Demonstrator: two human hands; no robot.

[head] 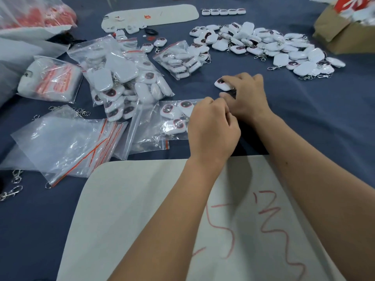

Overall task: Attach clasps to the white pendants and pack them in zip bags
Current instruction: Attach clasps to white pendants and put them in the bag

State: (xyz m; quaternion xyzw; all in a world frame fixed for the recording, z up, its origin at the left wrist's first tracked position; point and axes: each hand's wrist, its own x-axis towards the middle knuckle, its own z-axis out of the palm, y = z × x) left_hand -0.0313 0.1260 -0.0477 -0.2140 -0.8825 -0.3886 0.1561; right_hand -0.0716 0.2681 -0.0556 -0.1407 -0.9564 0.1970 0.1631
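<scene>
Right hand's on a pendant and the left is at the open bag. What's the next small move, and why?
Probably slide the pendant under the right hand toward the mouth of the zip bag, where the left hand sits with curled fingers. That bag holds only a few pendants, while the bags to its left look full. Whether this pendant's clasp is attached is hidden.

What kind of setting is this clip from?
Probably a small hand-assembly and packing workbench: a loose pile of white pendants, filled zip bags, spare clasps on a blue cloth.
</scene>
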